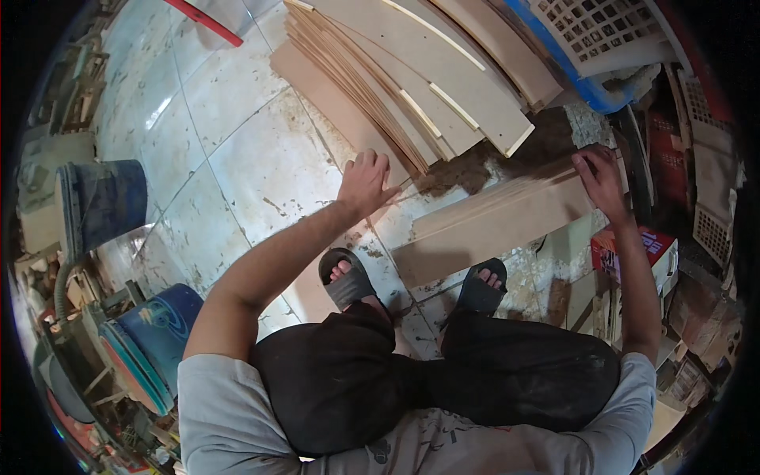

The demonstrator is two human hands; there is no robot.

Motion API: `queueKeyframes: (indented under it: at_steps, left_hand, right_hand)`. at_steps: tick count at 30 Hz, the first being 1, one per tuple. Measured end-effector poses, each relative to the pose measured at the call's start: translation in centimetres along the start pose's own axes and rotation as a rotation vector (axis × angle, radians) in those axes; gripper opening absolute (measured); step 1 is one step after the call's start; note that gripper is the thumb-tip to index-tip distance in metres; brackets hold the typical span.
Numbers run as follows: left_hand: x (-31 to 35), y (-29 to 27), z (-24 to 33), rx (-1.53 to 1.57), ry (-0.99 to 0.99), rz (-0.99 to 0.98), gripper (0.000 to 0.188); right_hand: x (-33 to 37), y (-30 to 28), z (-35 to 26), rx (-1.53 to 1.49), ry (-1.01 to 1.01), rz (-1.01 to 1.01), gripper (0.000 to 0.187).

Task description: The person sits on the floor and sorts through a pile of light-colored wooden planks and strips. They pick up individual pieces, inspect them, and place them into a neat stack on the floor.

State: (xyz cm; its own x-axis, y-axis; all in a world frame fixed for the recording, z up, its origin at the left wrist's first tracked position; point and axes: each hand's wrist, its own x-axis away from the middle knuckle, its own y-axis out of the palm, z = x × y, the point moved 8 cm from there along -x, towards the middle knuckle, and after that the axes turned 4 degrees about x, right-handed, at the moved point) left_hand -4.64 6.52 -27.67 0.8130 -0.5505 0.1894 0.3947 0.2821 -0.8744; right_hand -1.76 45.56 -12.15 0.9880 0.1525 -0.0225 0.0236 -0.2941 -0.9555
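A stack of thin brown wooden boards [491, 229] stands on its long edges across the floor, in front of my sandalled feet. At its right end my right hand [603, 180] grips the upper edge, thumb and fingers bent over it. My left hand [366, 186] is off the left end of this stack, thumb spread from the fingers, holding nothing. Just beyond it lies a fanned pile of long thin boards [348, 87]. Wider pale panels [443, 71] with light wooden strips along their edges lie right of that pile.
Dirty white tiles [253, 166] cover the floor. Blue buckets [103, 202] and clutter line the left side. At the right are a white plastic crate [594, 32], a red box [625, 245] and wood offcuts. A red bar [206, 22] lies at the top left.
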Motion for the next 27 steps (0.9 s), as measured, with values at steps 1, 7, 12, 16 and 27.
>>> queueKeyframes:
  at_steps: [1,7,12,16,27]
  left_hand:
    - [-0.2,-0.2,-0.2,-0.006,-0.006,-0.015,0.051]
    - [0.6,0.5,-1.1,-0.057,0.016,-0.001,0.045]
    - [0.6,0.0,-0.7,-0.001,0.042,0.114,0.057]
    - [-0.4,1.3,0.8,-0.018,-0.078,0.067,0.067]
    - [0.0,0.6,-4.2,0.022,0.005,0.161,0.056]
  right_hand:
    - [-0.1,0.0,0.0,0.002,0.008,-0.015,0.029]
    - [-0.1,0.1,0.3,0.027,-0.005,0.007,0.029]
    - [-0.2,0.0,0.1,-0.007,0.011,-0.016,0.026]
    - [-0.2,0.1,-0.1,0.005,-0.013,0.024,0.024]
    - [-0.3,0.2,0.1,-0.014,0.011,-0.009,0.023]
